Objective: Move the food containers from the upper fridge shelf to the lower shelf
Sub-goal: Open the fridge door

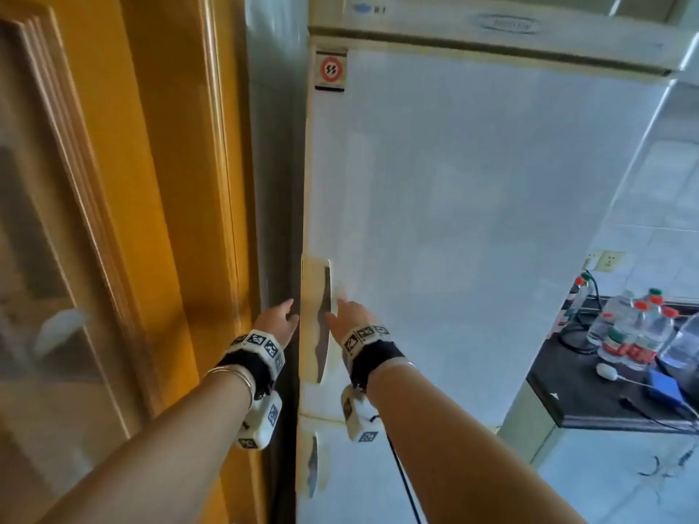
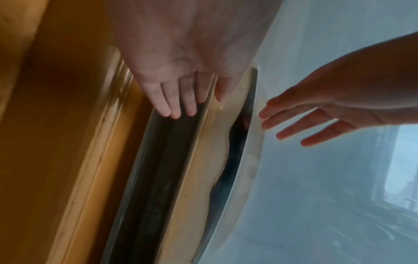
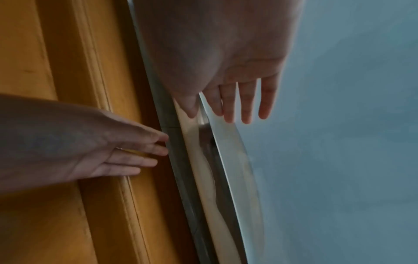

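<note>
Fridge door [image 1: 472, 221] is shut, so no food containers or shelves visible to me; can't tell where they sit inside. Only containers in view: clear water bottles [image 1: 639, 330] w/ red-orange caps, looks like water in them, standing on the dark counter [image 1: 559, 387] at right, next to a blue box [image 1: 664, 387] and cables.

Hands now: both arms reach fwd at the recessed door handle [image 1: 317, 319]. Left hand [image 1: 278, 320] is by the dark gap between the fridge edge and the yellow wooden door [image 1: 113, 221], fingers [image 2: 176, 101] straight and close together, gripping nothing. Right hand [image 1: 350, 315] is just right of the handle, fingers [image 3: 246, 105] straight, slightly spread, tips near the door face; can't tell if touching.
</note>
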Tool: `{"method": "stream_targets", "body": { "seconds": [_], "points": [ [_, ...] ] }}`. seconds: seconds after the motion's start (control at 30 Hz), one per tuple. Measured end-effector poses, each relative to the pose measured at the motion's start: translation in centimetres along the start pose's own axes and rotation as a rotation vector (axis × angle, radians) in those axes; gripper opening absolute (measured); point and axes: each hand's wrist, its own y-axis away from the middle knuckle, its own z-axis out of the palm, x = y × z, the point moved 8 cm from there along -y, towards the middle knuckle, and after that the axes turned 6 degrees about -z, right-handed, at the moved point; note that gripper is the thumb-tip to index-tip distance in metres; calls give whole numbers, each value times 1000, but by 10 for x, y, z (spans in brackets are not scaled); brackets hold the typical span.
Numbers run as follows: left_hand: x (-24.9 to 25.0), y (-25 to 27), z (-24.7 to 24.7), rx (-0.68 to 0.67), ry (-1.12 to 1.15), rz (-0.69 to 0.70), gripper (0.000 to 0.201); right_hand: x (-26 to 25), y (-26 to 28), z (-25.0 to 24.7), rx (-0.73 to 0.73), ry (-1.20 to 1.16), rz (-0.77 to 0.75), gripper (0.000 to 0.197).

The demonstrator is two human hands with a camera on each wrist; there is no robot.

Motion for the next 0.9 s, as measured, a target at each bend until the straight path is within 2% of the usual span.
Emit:
{"method": "stream_targets", "body": {
  "seconds": [0.3,0.63,0.77,0.9],
  "points": [
    [10,-27,13,-61,165,-24,61,2,-37,21,39,-186,-9,33],
    [13,-30,5,-68,313,-29,57,-3,-33,21,40,36,-118,23],
    [6,-25,5,-95,307,-47,63,4,-17,22,23,58,-102,21],
    [6,-12,5,-102,346,-64,60,6,0,13,49,89,-70,25]
  ]
}}
